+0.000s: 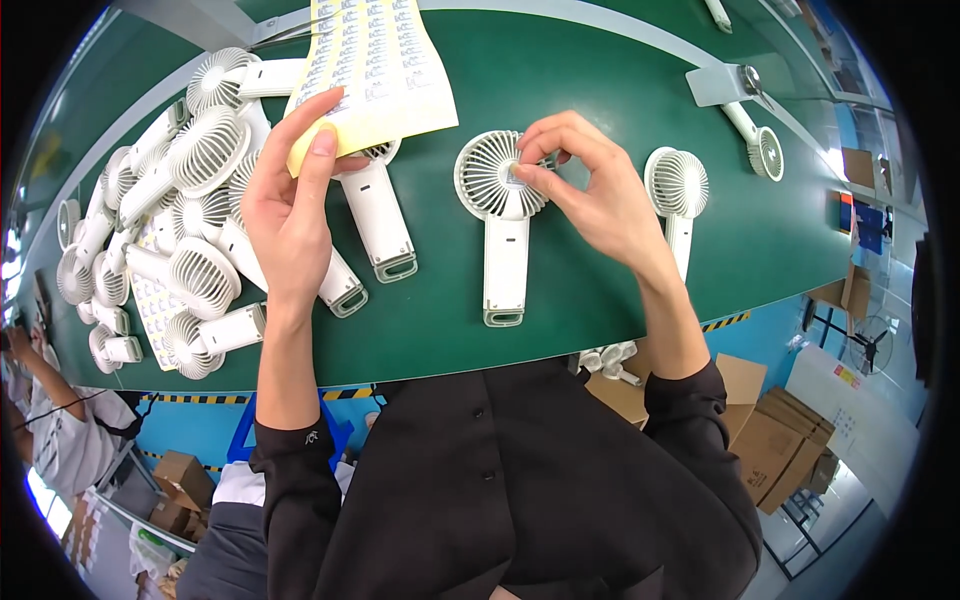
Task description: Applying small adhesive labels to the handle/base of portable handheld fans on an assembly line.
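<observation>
My left hand (292, 205) pinches a yellow-backed sheet of stickers (400, 100) between thumb and fingers, holding it over the far side of the table. A white handheld fan (506, 265) lies in front of me, its round grille at the far end and its handle toward me. Over that grille, my right hand (605, 195) has thumb and forefinger closed on a small pale sticker (516, 176) at the hub. Another white fan (378, 220) lies beside my left hand, its head partly hidden by the sheet. To the right of my right hand rests one more fan (677, 185).
A heap of white fans (190, 210) covers the left of the green table (580, 300), with another sticker sheet (155, 310) under some. At far right are a clear stand (714, 86) and a fan (764, 150). Cardboard boxes (775, 445) stand below; a person (70, 420) sits at left.
</observation>
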Demonstrator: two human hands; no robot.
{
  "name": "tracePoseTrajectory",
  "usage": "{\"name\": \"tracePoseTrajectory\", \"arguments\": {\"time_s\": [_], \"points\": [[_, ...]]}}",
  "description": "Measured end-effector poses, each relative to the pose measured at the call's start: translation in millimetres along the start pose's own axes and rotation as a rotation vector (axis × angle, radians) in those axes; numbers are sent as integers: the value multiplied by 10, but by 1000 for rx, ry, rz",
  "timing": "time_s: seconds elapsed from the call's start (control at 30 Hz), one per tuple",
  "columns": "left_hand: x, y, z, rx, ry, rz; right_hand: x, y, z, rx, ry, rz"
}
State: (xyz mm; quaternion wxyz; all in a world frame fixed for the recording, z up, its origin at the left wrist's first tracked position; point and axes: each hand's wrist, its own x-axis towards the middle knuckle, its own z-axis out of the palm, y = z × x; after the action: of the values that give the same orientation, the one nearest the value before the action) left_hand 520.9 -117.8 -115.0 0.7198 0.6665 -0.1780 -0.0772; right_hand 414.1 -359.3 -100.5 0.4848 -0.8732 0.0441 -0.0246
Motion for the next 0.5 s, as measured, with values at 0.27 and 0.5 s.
{"name": "tracePoseTrajectory", "arguments": {"time_s": [0.27, 0.5], "points": [[3, 0, -12, 8, -9, -6, -6, -18, 15, -11, 15, 18], [4, -11, -20, 3, -7, -4, -4, 19, 50, -29, 29, -16]]}}
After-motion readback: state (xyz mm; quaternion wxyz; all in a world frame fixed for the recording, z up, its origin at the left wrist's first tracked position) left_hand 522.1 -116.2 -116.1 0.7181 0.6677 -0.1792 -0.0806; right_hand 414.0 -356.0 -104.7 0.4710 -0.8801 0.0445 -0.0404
